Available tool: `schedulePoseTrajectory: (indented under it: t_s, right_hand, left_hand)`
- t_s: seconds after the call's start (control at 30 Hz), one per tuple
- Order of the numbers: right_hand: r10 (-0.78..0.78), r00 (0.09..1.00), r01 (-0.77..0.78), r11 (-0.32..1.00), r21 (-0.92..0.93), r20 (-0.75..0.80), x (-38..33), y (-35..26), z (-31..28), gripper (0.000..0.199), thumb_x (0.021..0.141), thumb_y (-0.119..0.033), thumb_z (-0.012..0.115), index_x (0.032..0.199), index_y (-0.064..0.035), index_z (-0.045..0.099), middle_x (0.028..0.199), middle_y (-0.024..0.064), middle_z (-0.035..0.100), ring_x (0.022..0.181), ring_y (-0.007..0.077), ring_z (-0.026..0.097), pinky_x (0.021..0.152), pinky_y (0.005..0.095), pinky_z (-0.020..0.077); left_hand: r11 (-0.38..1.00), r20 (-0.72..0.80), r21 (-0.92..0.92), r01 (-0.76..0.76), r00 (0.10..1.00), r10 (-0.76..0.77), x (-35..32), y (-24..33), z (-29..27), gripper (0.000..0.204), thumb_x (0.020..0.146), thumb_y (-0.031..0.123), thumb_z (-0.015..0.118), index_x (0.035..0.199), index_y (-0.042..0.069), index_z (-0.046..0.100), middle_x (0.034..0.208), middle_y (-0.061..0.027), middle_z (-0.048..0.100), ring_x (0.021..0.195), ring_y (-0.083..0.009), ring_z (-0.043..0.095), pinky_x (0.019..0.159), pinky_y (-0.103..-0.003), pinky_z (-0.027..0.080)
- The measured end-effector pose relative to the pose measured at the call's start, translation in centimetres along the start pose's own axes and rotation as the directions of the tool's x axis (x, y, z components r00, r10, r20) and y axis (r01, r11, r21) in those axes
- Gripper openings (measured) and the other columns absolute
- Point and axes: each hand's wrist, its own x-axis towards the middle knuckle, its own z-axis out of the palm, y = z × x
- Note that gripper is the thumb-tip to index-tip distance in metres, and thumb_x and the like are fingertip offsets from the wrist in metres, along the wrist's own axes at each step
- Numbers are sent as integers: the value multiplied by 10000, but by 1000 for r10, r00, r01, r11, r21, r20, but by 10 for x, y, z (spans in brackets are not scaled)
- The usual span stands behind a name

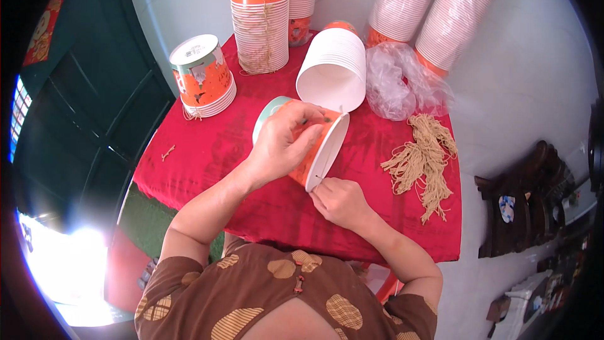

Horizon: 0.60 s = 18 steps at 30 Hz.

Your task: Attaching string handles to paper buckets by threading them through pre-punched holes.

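Note:
My left hand [286, 138] is wrapped over an orange paper bucket [313, 149] with a green band near its base and a white rim. The bucket lies tilted on its side above the table, its mouth facing right. At the lower end of that rim, my right hand [340, 201] pinches with thumb and forefinger. A small dark spot shows at the rim beside these fingertips, and a thin line crosses the bucket's mouth. What the right fingers hold is too small to make out. Right of the hands lies a bundle of tan strings [423, 160].
A red cloth covers the table [207, 157]. Behind the hands lies a nested stack of white-lined buckets [330, 69]. A short upturned stack [202, 79] stands left, a tall stack [261, 31] behind. Wrapped stacks [459, 16] and crumpled clear plastic [402, 79] are at the back right.

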Motion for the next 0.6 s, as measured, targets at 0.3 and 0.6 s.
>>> schedulePoseTrajectory:
  t_s: [0.3, 0.6]
  right_hand:
    - [228, 967, -212, 968, 133, -116, 9, 7, -21, 84, 789, -38, 685, 766, -33, 605, 699, 108, 597, 605, 281, 622, 524, 391, 501]
    - [511, 828, -542, 834, -98, -232, 10, 17, -34, 557, 737, 80, 565, 1287, 16, 505, 1267, 229, 463, 1082, 405, 575, 864, 435, 523]
  left_hand:
    - [925, -215, 316, 212, 965, -148, -17, -45, -30, 447, 875, 101, 663, 1255, -74, 508, 1218, -226, 585, 1204, -344, 552, 1018, -401, 443]
    - [805, 35, -148, 574, 817, -576, -28, -84, -41, 302, 938, 172, 652, 1116, -69, 616, 982, -99, 666, 937, -150, 600, 831, -300, 485]
